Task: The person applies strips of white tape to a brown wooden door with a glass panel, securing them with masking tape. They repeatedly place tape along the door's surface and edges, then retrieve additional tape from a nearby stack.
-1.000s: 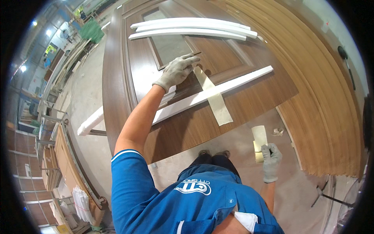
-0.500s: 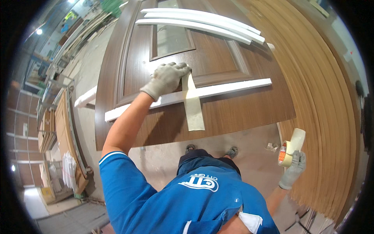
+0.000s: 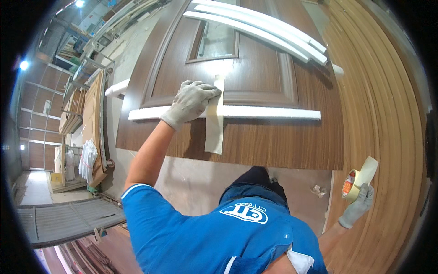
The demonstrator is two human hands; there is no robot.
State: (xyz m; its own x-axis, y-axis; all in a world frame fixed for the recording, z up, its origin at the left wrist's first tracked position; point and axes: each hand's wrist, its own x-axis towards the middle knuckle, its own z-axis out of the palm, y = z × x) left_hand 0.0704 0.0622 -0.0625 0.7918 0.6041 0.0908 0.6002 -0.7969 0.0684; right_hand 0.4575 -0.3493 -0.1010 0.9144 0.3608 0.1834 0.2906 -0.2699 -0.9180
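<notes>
A brown panelled door (image 3: 273, 141) lies flat in front of me. A white foam strip (image 3: 269, 113) runs across its near part, and a strip of masking tape (image 3: 214, 134) crosses over it, with its upper end on the door panel. My left hand (image 3: 194, 101), in a grey glove, is closed with its fingers bent together and pressed on the tape just beyond the foam strip. Off to the right, my gloved right hand (image 3: 359, 208) grips a roll of masking tape (image 3: 351, 185), whose free end sticks up past the fingers.
Several white foam strips (image 3: 260, 32) lie across the far part of the door, beside its glass pane (image 3: 219, 40). Long stacked wooden boards (image 3: 378, 114) stand along the right. Panels and a cart (image 3: 93, 109) are at the left. Crumpled scrap (image 3: 318, 191) lies on the floor.
My left hand has slid down the tape strip toward me, baring its upper end. My right hand still holds the roll. The view has turned and shifted.
</notes>
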